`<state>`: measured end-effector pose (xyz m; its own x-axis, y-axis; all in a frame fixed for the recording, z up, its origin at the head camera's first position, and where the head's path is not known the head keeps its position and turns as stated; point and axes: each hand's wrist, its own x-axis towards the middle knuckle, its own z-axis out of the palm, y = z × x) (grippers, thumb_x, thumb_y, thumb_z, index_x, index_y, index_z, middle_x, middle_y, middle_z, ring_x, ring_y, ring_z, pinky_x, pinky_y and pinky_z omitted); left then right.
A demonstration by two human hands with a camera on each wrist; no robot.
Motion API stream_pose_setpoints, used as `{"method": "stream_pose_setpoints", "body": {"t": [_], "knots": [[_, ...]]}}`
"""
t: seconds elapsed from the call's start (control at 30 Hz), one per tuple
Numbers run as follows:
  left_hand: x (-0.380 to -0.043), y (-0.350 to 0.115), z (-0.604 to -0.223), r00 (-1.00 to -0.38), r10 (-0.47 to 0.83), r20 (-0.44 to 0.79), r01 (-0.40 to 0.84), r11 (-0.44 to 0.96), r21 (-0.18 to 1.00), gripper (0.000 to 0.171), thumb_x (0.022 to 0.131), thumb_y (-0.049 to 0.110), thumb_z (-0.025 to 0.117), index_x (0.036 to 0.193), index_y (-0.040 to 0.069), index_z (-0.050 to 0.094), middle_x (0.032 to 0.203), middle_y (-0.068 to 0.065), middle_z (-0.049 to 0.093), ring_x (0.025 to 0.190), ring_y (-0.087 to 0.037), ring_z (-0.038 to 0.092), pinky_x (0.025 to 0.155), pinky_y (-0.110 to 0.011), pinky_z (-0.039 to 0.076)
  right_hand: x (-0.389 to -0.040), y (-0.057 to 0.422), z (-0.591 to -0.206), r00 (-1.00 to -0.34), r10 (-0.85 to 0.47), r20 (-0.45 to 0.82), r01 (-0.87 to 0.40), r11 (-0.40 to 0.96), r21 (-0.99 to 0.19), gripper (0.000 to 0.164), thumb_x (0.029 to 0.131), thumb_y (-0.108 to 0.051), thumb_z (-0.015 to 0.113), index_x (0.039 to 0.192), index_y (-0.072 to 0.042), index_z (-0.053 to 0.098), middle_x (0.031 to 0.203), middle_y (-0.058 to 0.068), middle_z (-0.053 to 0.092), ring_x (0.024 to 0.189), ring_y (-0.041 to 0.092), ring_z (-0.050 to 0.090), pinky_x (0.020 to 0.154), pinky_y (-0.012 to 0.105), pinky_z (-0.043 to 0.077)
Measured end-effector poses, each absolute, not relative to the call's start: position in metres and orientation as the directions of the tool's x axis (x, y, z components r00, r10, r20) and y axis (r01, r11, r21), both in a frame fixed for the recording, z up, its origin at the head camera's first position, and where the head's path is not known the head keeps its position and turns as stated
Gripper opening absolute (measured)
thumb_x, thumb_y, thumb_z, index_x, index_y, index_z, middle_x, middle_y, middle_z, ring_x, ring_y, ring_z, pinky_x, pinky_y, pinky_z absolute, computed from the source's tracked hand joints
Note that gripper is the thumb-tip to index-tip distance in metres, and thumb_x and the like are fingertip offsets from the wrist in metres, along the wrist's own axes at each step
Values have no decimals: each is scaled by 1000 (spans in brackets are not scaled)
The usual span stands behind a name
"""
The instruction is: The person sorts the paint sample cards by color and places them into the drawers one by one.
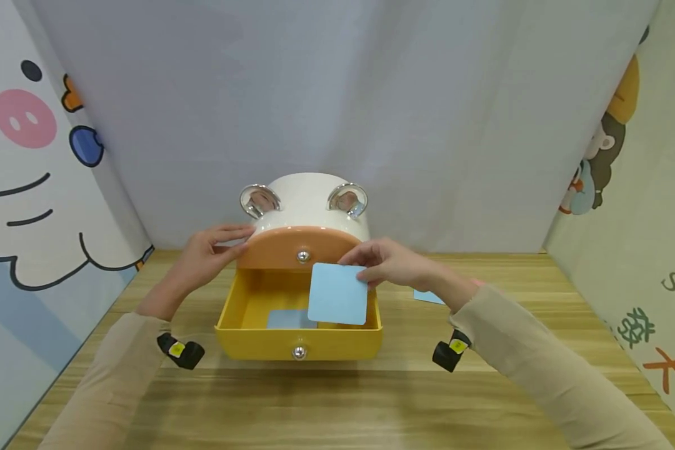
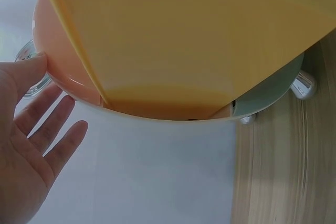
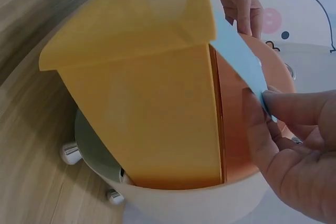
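A round white storage box [image 1: 309, 190] with silver ears stands on the table, its yellow lower drawer [image 1: 299, 345] pulled out and its orange upper drawer [image 1: 300, 245] closed. My right hand [image 1: 392, 262] pinches a light blue square card [image 1: 337, 295] between thumb and fingers over the right side of the yellow drawer. Inside that drawer lies another blue card [image 1: 291, 319], partly covered by the front wall. My left hand [image 1: 210, 253] rests against the box's left side, fingers mostly straight; in the left wrist view its thumb [image 2: 32, 71] touches the orange front's edge.
On the wooden table [image 1: 405, 400], another blue card [image 1: 429, 297] lies right of the box, partly hidden by my right forearm. A pinkish-red bit [image 1: 478, 282] shows beside that forearm. A grey-white curtain [image 1: 427, 125] hangs behind, with printed panels at both sides.
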<state>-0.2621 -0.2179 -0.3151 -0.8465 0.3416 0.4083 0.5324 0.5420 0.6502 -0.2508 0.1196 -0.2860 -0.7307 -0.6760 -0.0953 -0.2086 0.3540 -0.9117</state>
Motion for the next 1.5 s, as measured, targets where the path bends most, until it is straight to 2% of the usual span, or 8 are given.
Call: {"method": "stream_pose_setpoints", "body": {"t": [0.13,0.33,0.47,0.67,0.83,1.07,1.27,1.5], "knots": [[-262,-218,-315,-847,340,409,532,544,649,35,90,15,58,122,1,57,126,-15,53,112,-30,51,81,-35,52,-248,111,-291,-712,-695,-104,-213,354,-911,30,87,4,52,117,2,57,110,11,61,86,16,58,74,29,54],[-262,-217,-315,-848,340,407,530,533,660,34,89,13,58,122,1,58,126,-15,53,112,-31,51,81,-34,52,-245,101,-300,-691,-713,-120,-222,368,-903,29,87,6,51,115,3,58,110,11,59,86,14,54,70,26,54],[-261,-216,-314,-843,344,414,538,525,659,34,89,10,58,121,0,58,125,-16,53,112,-31,51,81,-35,52,-244,94,-304,-686,-719,-113,-252,380,-890,29,87,7,52,115,3,58,111,12,59,85,14,53,68,28,54],[-260,-216,-314,-840,347,417,542,526,655,34,89,8,58,122,0,57,125,-17,53,112,-32,50,81,-37,52,-244,88,-308,-697,-712,-81,-344,432,-834,28,86,8,51,111,3,61,105,11,60,79,15,52,69,38,56],[-261,-217,-315,-848,347,402,530,532,660,35,89,11,57,122,1,57,126,-16,52,112,-31,50,82,-37,52,-244,83,-309,-707,-705,-57,-411,475,-778,27,85,10,52,108,3,63,99,11,62,72,14,53,64,32,56],[-262,-218,-317,-848,347,402,531,539,654,35,90,15,57,122,0,56,127,-15,52,113,-30,50,81,-34,52,-243,81,-310,-712,-702,-15,-523,544,-657,25,83,6,58,106,0,65,102,9,65,87,15,59,69,19,53],[-262,-218,-317,-844,348,407,536,539,650,36,90,15,57,122,0,56,127,-15,52,113,-31,50,81,-34,52,-243,87,-304,-694,-718,49,-581,518,-628,22,80,3,63,101,6,65,87,10,65,77,15,59,69,20,52],[-262,-218,-317,-849,344,400,528,547,649,35,90,15,57,123,1,56,127,-14,52,114,-30,49,81,-35,52,-248,109,-289,-700,-711,64,-554,484,-678,25,79,-5,67,102,6,63,93,15,65,79,15,61,72,23,53]]}}
